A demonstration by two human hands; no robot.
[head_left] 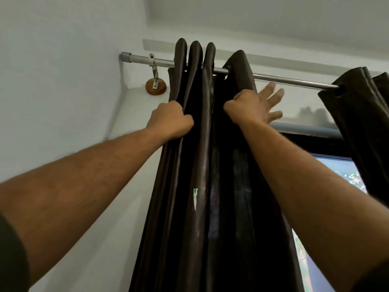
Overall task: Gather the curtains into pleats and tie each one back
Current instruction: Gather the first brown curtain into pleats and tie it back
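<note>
A dark brown curtain hangs in tight pleats from a metal rod near the left wall. My left hand is closed around the left folds, a little below the rod. My right hand is raised at the curtain's rightmost fold: its thumb hooks the fold's edge while the fingers spread apart and look blurred. A second dark curtain hangs bunched at the right edge of the view.
The rod ends at a cap by the left wall and rests on a bracket with a round wooden base. A dark-framed window shows between the two curtains. White wall and ceiling surround the rod.
</note>
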